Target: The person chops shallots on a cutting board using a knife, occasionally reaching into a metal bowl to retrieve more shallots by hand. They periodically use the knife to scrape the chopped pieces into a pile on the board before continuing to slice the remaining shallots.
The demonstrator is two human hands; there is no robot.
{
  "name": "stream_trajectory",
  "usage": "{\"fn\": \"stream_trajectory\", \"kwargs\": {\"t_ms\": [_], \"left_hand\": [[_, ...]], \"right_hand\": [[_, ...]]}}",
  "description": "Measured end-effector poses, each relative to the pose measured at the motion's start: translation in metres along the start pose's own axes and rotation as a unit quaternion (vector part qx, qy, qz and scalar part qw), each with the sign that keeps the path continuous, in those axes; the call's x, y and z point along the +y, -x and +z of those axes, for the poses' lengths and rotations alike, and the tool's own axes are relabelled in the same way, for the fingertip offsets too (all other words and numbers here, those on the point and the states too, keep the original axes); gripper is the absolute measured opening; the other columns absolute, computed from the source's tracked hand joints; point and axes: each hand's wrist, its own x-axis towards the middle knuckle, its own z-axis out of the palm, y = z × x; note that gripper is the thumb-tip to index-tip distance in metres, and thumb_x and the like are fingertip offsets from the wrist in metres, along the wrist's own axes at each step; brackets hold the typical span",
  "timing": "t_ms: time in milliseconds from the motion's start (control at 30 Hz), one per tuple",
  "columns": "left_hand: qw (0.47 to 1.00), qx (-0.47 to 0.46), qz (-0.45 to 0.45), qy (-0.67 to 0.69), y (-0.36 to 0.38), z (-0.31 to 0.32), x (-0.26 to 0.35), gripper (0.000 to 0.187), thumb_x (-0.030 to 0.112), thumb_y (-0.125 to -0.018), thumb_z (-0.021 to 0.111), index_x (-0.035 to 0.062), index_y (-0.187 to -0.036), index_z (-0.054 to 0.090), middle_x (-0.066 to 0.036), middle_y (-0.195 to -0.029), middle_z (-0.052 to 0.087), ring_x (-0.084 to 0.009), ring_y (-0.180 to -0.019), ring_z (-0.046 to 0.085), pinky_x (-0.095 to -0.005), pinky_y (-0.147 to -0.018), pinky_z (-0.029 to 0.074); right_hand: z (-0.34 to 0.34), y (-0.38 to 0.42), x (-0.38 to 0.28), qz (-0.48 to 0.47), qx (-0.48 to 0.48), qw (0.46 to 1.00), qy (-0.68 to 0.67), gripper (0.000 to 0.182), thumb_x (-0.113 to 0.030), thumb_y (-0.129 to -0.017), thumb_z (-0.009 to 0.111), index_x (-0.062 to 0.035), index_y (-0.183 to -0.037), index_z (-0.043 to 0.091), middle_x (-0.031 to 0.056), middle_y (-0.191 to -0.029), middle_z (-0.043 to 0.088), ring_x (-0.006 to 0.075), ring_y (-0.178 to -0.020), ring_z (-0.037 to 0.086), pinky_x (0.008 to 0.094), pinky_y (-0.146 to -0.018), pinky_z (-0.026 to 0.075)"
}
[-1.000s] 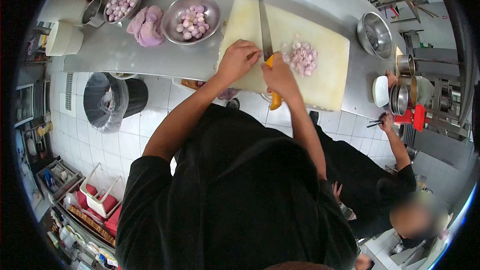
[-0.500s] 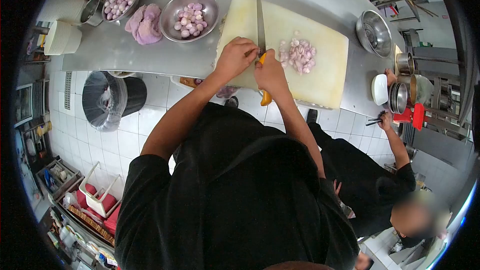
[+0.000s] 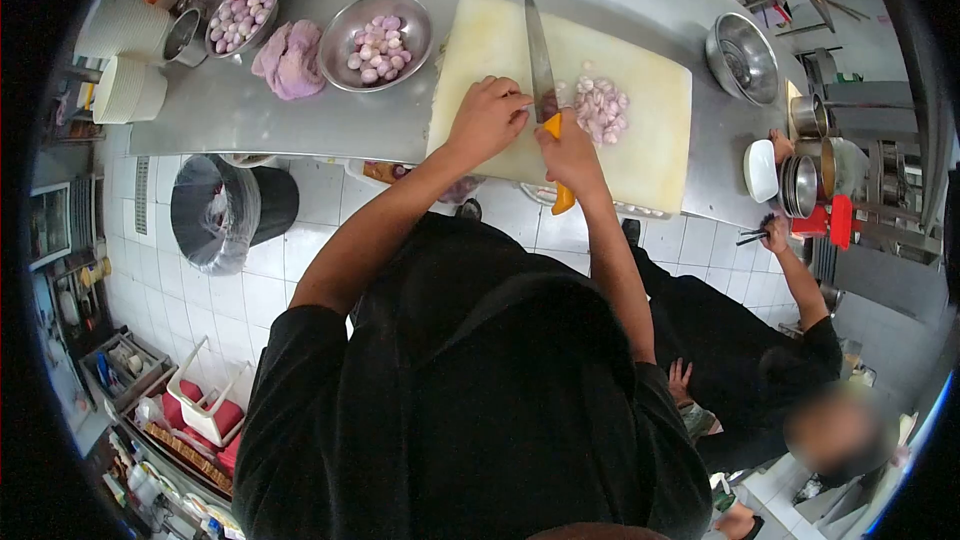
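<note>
Knife (image 3: 539, 55), long, steel, yellow-handled: our right hand (image 3: 572, 152) is gripping it.
Over the flat cream board (image 3: 645, 165), our left hand (image 3: 488, 120) is sitting bent, grip hidden from us.

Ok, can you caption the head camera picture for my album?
The right hand grips a yellow-handled knife beside cut shallots on a cutting board, the left hand close by.

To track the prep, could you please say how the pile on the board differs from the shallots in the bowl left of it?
The pile looks cut into pieces; the shallots look whole. The pile lies on the board; the shallots sit in the bowl. Both look pale purple.
</note>
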Motion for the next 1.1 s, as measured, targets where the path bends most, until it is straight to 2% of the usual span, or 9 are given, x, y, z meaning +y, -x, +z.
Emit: {"fn": "stream_trajectory", "kwargs": {"t_ms": [100, 200, 400, 500, 600, 733, 867, 1000, 1100], "left_hand": [[0.999, 0.035, -0.01, 0.037, 0.001, -0.003, -0.002, 0.017, 0.015, -0.083, 0.074, 0.007, -0.099, 0.075, -0.01, -0.099, 0.068, -0.0295, -0.097, 0.064, -0.0405, -0.089, 0.051], [0.995, 0.047, -0.041, 0.08, 0.003, 0.0, -0.009, 0.014, 0.016, -0.085, 0.073, 0.0057, -0.095, 0.075, -0.01, -0.097, 0.068, -0.03, -0.094, 0.064, -0.0402, -0.088, 0.051], [0.997, 0.016, -0.041, 0.063, 0.002, -0.003, -0.008, 0.012, 0.015, -0.086, 0.069, 0.0045, -0.089, 0.074, -0.011, -0.09, 0.068, -0.0312, -0.093, 0.063, -0.0413, -0.088, 0.05], [0.998, 0.025, -0.027, 0.058, 0.001, -0.002, -0.012, 0.011, 0.014, -0.087, 0.068, 0.0046, -0.088, 0.074, -0.011, -0.09, 0.068, -0.0315, -0.093, 0.063, -0.042, -0.087, 0.05], [0.997, 0.034, -0.026, 0.061, 0.001, 0.002, -0.014, 0.01, 0.013, -0.086, 0.068, 0.0044, -0.089, 0.074, -0.011, -0.09, 0.068, -0.0317, -0.093, 0.063, -0.0423, -0.087, 0.05], [0.997, 0.016, -0.038, 0.071, 0.001, -0.001, -0.015, 0.01, 0.012, -0.085, 0.069, 0.0043, -0.089, 0.074, -0.011, -0.09, 0.068, -0.0319, -0.093, 0.063, -0.0422, -0.087, 0.05], [0.996, 0.03, -0.035, 0.073, 0.004, 0.004, -0.017, 0.009, 0.011, -0.085, 0.069, 0.0047, -0.088, 0.074, -0.011, -0.091, 0.068, -0.0318, -0.093, 0.063, -0.0422, -0.087, 0.05], [0.997, 0.021, -0.044, 0.063, 0.002, -0.002, -0.013, 0.009, 0.011, -0.085, 0.069, 0.0046, -0.089, 0.074, -0.01, -0.092, 0.068, -0.0318, -0.093, 0.063, -0.0423, -0.086, 0.051], [0.997, 0.016, -0.047, 0.061, 0.002, -0.002, -0.011, 0.01, 0.011, -0.087, 0.068, 0.0041, -0.093, 0.073, -0.01, -0.094, 0.068, -0.0318, -0.094, 0.064, -0.042, -0.085, 0.052]], "right_hand": [[0.007, -0.005, 0.014, -0.071, 0.035, 0.995, 0.065, 0.037, -0.021, -0.095, 0.059, 0.0032, -0.116, 0.043, 0.0352, -0.09, 0.066, 0.0511, -0.081, 0.067, 0.0566, -0.073, 0.053], [0.008, 0.002, 0.009, -0.045, 0.02, 0.997, 0.064, 0.038, -0.024, -0.095, 0.058, 0.0038, -0.117, 0.043, 0.0381, -0.091, 0.065, 0.0562, -0.091, 0.063, 0.0598, -0.082, 0.048], [-0.001, 0.019, -0.015, -0.025, -0.003, 0.996, 0.084, 0.039, -0.022, -0.095, 0.057, 0.005, -0.118, 0.041, 0.0371, -0.09, 0.066, 0.0548, -0.088, 0.064, 0.059, -0.08, 0.05], [0.002, 0.03, -0.049, 0.052, -0.045, 0.998, 0.013, 0.038, -0.02, -0.095, 0.057, 0.0059, -0.117, 0.04, 0.0372, -0.091, 0.066, 0.055, -0.09, 0.064, 0.0591, -0.083, 0.05], [0.029, 0.002, -0.013, -0.106, 0.058, 0.98, 0.16, 0.034, -0.016, -0.094, 0.056, 0.0065, -0.115, 0.04, 0.0344, -0.084, 0.066, 0.0493, -0.076, 0.068, 0.0557, -0.073, 0.054], [-0.007, 0.024, -0.058, 0.049, -0.06, 0.995, 0.065, 0.031, -0.014, -0.094, 0.055, 0.0062, -0.112, 0.04, 0.0358, -0.084, 0.065, 0.0502, -0.081, 0.068, 0.0569, -0.076, 0.053], [0.037, -0.011, 0.006, -0.098, 0.064, 0.981, 0.151, 0.026, -0.012, -0.094, 0.054, 0.0055, -0.109, 0.042, 0.0341, -0.083, 0.065, 0.0432, -0.061, 0.068, 0.051, -0.061, 0.056], [-0.006, 0.024, -0.061, 0.056, -0.045, 0.996, 0.059, 0.03, -0.013, -0.093, 0.056, 0.0052, -0.111, 0.041, 0.0373, -0.087, 0.065, 0.053, -0.081, 0.066, 0.0571, -0.076, 0.053], [0.028, -0.001, -0.012, -0.041, 0.025, 0.995, 0.091, 0.028, -0.011, -0.093, 0.055, 0.0065, -0.11, 0.042, 0.0325, -0.083, 0.066, 0.0441, -0.066, 0.068, 0.0514, -0.06, 0.055]]}}
